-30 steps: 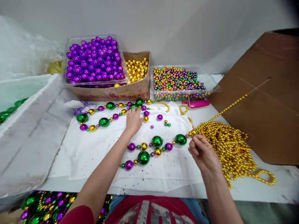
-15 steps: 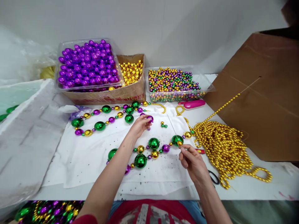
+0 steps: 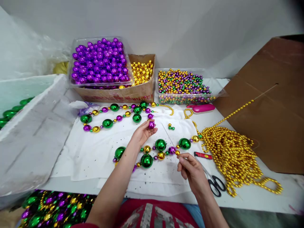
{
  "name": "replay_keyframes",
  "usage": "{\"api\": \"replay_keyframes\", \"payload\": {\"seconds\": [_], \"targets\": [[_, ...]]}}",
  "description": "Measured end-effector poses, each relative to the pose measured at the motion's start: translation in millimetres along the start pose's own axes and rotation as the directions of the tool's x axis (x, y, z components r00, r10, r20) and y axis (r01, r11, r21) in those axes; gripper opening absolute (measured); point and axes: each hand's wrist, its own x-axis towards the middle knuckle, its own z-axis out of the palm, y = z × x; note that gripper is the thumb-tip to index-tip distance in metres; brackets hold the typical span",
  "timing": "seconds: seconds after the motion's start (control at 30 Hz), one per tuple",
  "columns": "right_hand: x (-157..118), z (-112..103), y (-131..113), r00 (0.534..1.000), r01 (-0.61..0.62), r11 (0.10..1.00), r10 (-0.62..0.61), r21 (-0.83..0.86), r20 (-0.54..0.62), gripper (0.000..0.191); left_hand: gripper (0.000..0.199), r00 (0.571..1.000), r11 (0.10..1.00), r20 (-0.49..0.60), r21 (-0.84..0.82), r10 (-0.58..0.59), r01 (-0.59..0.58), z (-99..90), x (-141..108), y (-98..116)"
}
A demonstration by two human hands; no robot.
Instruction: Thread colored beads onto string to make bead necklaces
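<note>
My left hand (image 3: 142,133) has its fingers closed round a shiny purple bead (image 3: 151,125). Above it on the cloth lies another purple bead (image 3: 150,116). In a pinch, my right hand (image 3: 191,167) grips the lower end of a long thin needle (image 3: 168,135) that slants up toward the left hand. A gold bead (image 3: 177,153) sits at the right fingertips. Behind the needle stretches a strand with green balls (image 3: 184,143), purple and gold beads, partly covered by my left forearm. Farther back lies a second beaded strand (image 3: 107,123). A few small loose beads (image 3: 171,127) rest between the hands.
Purple beads fill a clear tray (image 3: 71,80) on a cardboard box (image 3: 116,95) with gold beads. A clear bin (image 3: 222,91) holds small mixed beads. At right are a gold bead chain heap (image 3: 232,155), scissors (image 3: 216,185), a red lighter (image 3: 203,155) and a large carton (image 3: 266,126).
The needle and right hand have moved left and slightly down, with the gold bead still at the fingertips. My left hand has turned around the purple bead. The camera view has shifted.
</note>
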Motion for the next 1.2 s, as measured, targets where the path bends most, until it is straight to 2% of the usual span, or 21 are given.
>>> {"api": "replay_keyframes", "payload": {"seconds": [0.13,0.23,0.33,0.77,1.03,1.2], "targets": [[-7,6,7,1.000,0.007,0.995,-0.005,-0.102,0.016,0.026,0.016,0.990,0.980,-0.103,-0.185,-0.098,0.078,4.0,2,-6],[-8,9,12,0.999,0.043,0.986,-0.039,-0.162,0.027,0.026,0.010,0.989,0.951,-0.107,-0.302,-0.103,0.066,6.1,1,-8],[-8,10,14,0.998,0.062,0.980,-0.060,-0.190,0.018,0.025,0.010,0.990,0.936,-0.106,-0.348,-0.089,0.047,6.6,-2,-9],[-8,8,14,0.996,0.077,0.976,-0.082,-0.202,-0.018,0.025,0.016,0.994,0.939,-0.079,-0.339,-0.082,0.050,5.0,-7,-13],[-7,8,17,0.997,0.078,0.972,-0.082,-0.221,-0.010,0.026,0.019,0.997,0.955,-0.014,-0.291,-0.071,0.064,1.4,-11,-15],[-8,13,19,0.996,0.077,0.967,-0.083,-0.242,-0.015,0.026,0.023,0.997,0.974,0.075,-0.221,-0.036,0.052,-0.1,-15,-18]]}}
